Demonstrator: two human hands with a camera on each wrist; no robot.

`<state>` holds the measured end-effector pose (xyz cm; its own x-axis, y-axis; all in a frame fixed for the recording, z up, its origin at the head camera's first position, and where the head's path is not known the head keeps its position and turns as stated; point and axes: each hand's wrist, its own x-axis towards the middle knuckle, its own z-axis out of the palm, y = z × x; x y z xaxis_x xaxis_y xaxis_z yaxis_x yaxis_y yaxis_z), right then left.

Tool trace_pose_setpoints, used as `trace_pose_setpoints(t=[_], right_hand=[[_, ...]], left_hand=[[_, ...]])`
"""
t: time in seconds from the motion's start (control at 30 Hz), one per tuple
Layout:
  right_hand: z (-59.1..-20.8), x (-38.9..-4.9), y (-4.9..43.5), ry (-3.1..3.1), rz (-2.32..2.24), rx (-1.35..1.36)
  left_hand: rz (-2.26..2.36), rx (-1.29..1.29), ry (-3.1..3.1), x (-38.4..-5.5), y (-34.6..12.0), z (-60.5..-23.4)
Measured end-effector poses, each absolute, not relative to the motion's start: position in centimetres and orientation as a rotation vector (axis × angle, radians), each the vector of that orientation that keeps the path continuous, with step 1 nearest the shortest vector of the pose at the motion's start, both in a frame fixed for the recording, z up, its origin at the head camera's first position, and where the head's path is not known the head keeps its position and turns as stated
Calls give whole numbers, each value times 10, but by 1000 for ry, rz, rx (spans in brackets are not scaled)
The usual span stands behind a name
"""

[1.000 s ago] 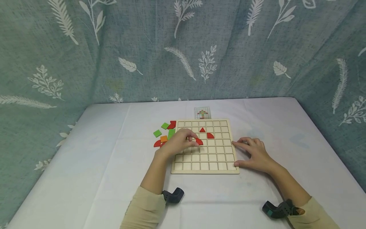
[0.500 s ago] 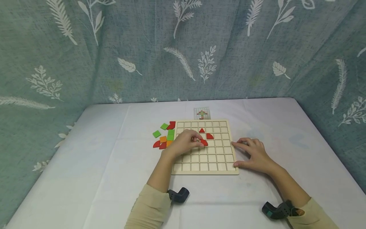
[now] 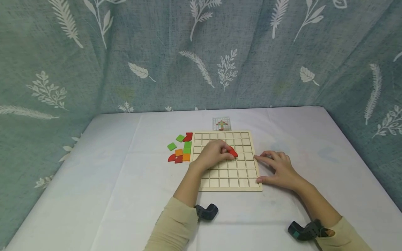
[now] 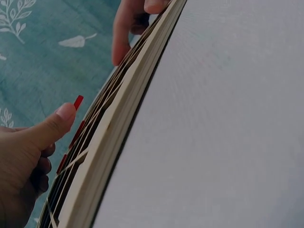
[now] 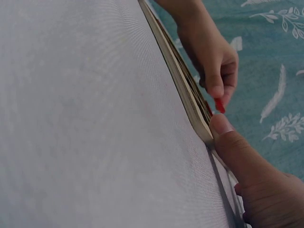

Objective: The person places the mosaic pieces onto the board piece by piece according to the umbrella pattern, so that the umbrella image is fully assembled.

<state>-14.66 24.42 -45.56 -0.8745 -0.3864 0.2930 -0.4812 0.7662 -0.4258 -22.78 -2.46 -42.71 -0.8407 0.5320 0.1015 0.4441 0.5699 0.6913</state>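
Observation:
My left hand point(image 3: 215, 153) pinches a red quarter-circle tile point(image 4: 78, 102) between thumb and fingers, over the wooden grid board point(image 3: 229, 189). In the right wrist view this red quarter-circle tile point(image 5: 220, 105) shows edge-on at the fingertips, above the board. Two red pieces point(image 4: 77, 133) on the grid appear as thin edges in the left wrist view; in the head view the hand and held tile largely hide them. My right hand point(image 3: 279, 170) rests at the board's right edge, thumb and forefinger spread and touching the rim, with no tile in it.
Left of the board lie loose green tiles point(image 3: 171, 146), orange tiles point(image 3: 178, 152) and red tiles point(image 3: 171, 158), some against its edge. A small card with a printed grid picture point(image 3: 221, 124) lies behind the board. White cloth point(image 3: 125, 195) covers the table.
My left hand has moved right across the board with the red quarter-circle tile, from the grid's left-middle part to near the red pieces. My right hand has stayed at the rim.

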Motion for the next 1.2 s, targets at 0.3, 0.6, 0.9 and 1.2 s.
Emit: trace_pose_setpoints(t=[0.3, 0.6, 0.9, 1.2], right_hand=[[-454, -146, 245, -2779, 745, 694], [-457, -146, 244, -2785, 744, 682], [-457, -146, 244, -2786, 741, 678], [-454, -145, 243, -2798, 738, 668]], left_hand=[[1013, 862, 2772, -221, -9, -431], [914, 887, 2867, -219, -5, -433], [929, 905, 2857, -217, -5, -433], [928, 920, 2864, -218, -4, -433]])
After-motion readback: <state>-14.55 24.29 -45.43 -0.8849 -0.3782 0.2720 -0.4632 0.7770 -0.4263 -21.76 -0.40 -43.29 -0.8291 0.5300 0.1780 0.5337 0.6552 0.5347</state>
